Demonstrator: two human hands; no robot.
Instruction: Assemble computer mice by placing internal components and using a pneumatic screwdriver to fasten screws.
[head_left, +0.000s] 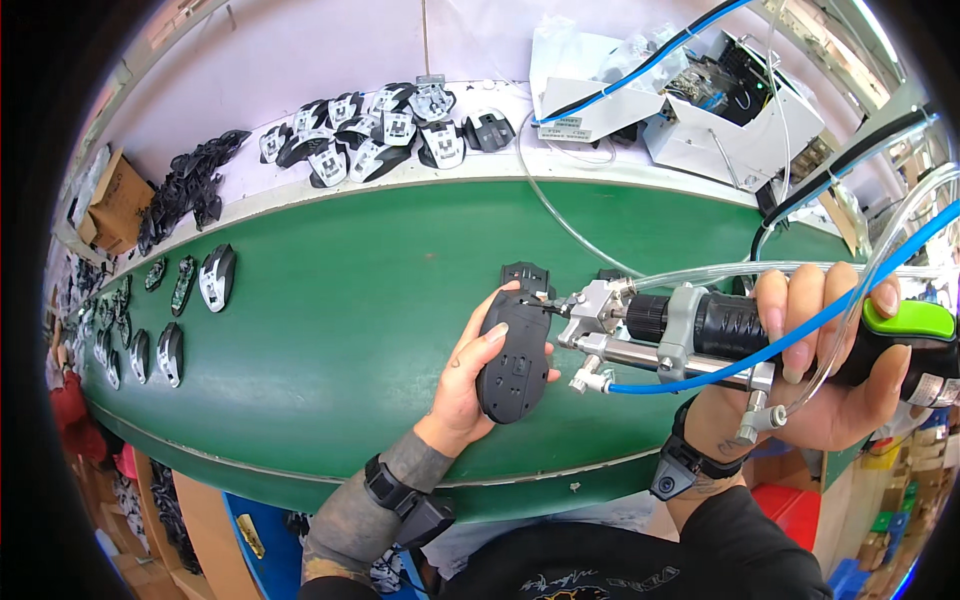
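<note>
My left hand [467,385] grips a black computer mouse [515,365], its underside turned up, above the green work surface. Wrapped around a black powered screwdriver [725,325] with a green lever is my right hand [810,330]. The screwdriver lies nearly level, and its silver tip end reaches the upper end of the mouse; whether the bit sits in a screw hole is too small to tell. A blue air hose and clear tubes run from the tool. Just beyond the mouse lies another black mouse part [525,275], partly covered by it.
Several silver-and-black mouse shells [380,130] crowd the white back shelf [480,170]. At its right stands a white screw-feeder box [725,130]. More shells [217,278] and circuit boards lie on the green belt [330,270] at left, near a cardboard box [117,205]. Hoses hang at right.
</note>
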